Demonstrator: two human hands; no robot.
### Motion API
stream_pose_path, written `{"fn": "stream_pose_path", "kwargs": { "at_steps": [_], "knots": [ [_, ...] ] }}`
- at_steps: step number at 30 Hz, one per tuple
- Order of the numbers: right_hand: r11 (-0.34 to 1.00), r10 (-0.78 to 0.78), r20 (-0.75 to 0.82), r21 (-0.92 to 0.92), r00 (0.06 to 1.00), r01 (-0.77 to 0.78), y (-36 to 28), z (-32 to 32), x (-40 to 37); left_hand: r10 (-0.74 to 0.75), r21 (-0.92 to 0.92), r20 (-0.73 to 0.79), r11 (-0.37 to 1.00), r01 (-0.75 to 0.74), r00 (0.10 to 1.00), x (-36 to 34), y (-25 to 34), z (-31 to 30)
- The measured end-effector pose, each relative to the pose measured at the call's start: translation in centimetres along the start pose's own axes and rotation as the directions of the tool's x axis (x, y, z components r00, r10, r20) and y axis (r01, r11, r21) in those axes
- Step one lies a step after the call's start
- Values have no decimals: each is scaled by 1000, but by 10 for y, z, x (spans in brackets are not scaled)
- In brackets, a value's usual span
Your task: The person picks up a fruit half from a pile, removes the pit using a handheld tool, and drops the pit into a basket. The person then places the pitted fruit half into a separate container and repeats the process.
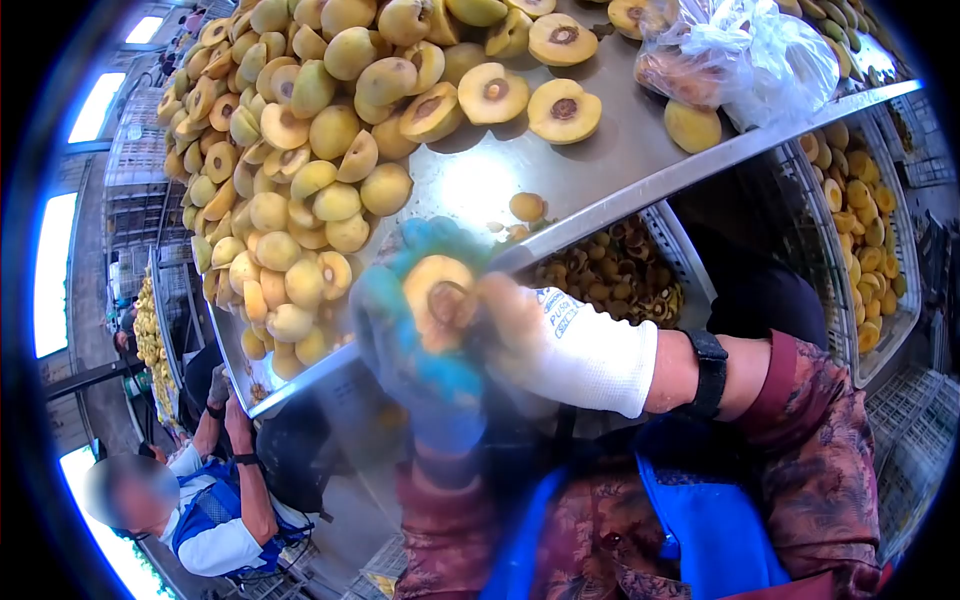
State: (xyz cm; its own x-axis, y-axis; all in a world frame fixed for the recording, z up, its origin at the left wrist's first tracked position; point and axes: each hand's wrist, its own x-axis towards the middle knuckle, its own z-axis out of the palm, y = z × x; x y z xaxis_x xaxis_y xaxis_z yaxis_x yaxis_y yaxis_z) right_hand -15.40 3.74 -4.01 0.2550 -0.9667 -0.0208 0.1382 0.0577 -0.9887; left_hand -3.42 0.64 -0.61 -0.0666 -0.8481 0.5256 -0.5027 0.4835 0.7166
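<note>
A halved yellow peach [428, 275] with a brown pit hollow faces up in my left hand [395, 325], whose blue-green gloved fingers wrap round it. Against the right side of the peach is my right hand [530, 335], in a white knit glove. Its fingers are curled and smeared by motion, and whatever they hold is hidden. Both hands are just over the near edge of a metal table [620, 130]. A large heap of peach halves [310, 190] lies on it, and a small peach piece [527, 207] rests close beyond my hands.
A clear plastic bag [745, 60] sits on the table at the right. Below the edge stands a crate of dark pits and scraps [610, 275]. A crate of peach halves [862, 240] is farther right. Another person [225, 510] works at the table's left corner.
</note>
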Motion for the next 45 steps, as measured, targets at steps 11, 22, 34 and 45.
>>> {"fn": "stream_pose_path", "kwargs": {
  "at_steps": [11, 22, 34, 45],
  "knots": [
    [999, 26, 86, 35, 996, -29, -30, -21, -8, -87, -113, 30, 989, 90, 996, -4, -5, 1],
    [908, 396, 10, 141, 918, -394, -70, -27, 9, -411, -538, 63, 753, 378, 909, 18, 23, 15],
    [912, -62, -282, -407, 958, -61, -59, -45, 9, -510, -644, 228, 559, 522, 829, 5, -12, 7],
    [768, -100, -85, -640, 991, 22, -30, -34, 5, -326, -644, 290, 629, 435, 900, 15, 10, 11]
  ]
}}
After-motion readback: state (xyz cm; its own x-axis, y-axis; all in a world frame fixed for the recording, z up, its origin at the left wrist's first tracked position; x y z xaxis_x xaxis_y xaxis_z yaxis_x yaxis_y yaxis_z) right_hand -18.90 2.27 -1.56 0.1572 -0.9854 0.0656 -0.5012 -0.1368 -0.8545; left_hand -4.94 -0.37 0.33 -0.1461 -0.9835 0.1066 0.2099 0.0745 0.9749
